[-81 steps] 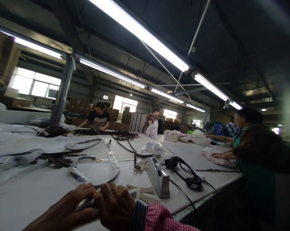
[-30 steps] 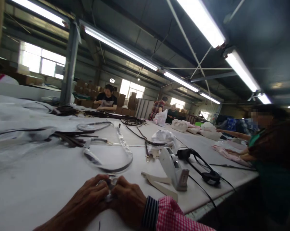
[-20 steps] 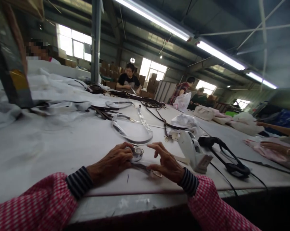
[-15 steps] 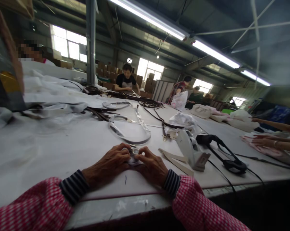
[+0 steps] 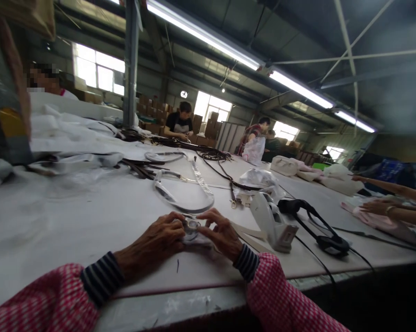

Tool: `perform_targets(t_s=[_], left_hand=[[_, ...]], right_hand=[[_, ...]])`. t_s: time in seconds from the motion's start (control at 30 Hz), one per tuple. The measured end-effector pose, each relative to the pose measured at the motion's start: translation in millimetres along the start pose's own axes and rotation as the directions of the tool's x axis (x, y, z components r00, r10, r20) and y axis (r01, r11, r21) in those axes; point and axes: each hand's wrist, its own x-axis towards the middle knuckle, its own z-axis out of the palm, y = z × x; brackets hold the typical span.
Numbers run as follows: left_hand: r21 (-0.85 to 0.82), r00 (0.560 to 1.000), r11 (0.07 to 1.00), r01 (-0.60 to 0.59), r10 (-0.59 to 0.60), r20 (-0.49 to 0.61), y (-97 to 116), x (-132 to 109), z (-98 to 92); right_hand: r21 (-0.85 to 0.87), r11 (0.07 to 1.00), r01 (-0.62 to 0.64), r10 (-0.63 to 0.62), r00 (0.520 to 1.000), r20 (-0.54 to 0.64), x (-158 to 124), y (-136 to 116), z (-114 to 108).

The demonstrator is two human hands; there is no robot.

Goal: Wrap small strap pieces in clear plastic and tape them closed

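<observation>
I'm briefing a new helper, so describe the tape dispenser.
At the near side of the big white table, find the wearer's right hand. To that hand's right, past the pale strips, stands the tape dispenser. It is chunky and light grey, unlike the black headset-like device beside it.

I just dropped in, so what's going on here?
A person's left hand grips a small shiny bundle over the white table. The right hand is at its other side; whether it touches is unclear. A plastic-wrapped strap lies curved beyond them. To the right are a tape dispenser and, farther over, another person's hand at pink cloth.
</observation>
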Motion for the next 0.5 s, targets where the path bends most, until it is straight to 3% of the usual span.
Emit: perform_targets(t_s=[0.07, 0.23, 0.4, 0.5], left_hand=[[-0.001, 1.0, 1.0, 0.011, -0.011, -0.005, 3, 0, -2.1], [0.031, 1.0, 0.999, 0.019, -0.019, -0.014, 6, 1, -2.8], [0.086, 1.0, 0.996, -0.006, 0.008, -0.027, 2, -2, 4.8], [0.1, 0.999, 0.995, -0.013, 0.017, -0.047, -4, -2, 13.2]], right_hand=[[-0.068, 0.997, -0.043, 0.04, 0.998, -0.046, 10, -1, -6], [-0.259, 0.957, -0.133, 0.16, 0.983, 0.088, 26, -6, -2], [-0.448, 0.881, -0.151, 0.157, 0.987, -0.024, 27, -17, 23], [-0.491, 0.86, -0.139, 0.145, 0.989, -0.026, 30, -17, 29]])
